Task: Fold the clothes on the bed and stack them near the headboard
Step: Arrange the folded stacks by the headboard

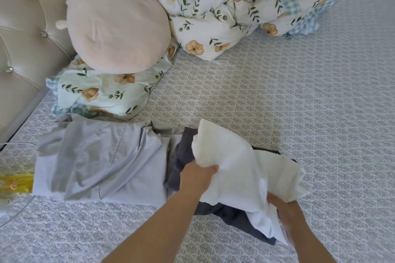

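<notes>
Patterned bed (277, 96) — both hands grip white garment (241, 168).

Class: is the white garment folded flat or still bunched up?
Bunched: the white garment hangs crumpled between the left hand and right hand, above a dark garment.

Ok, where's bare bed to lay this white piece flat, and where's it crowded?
The widest bare sheet lies right of the pillow, below the duvet. A second strip runs along the near edge, under the grey-blue garment. Crowded: the headboard corner, with the round cushion on the pillow, and beneath both hands, where the white garment covers dark clothes.
</notes>
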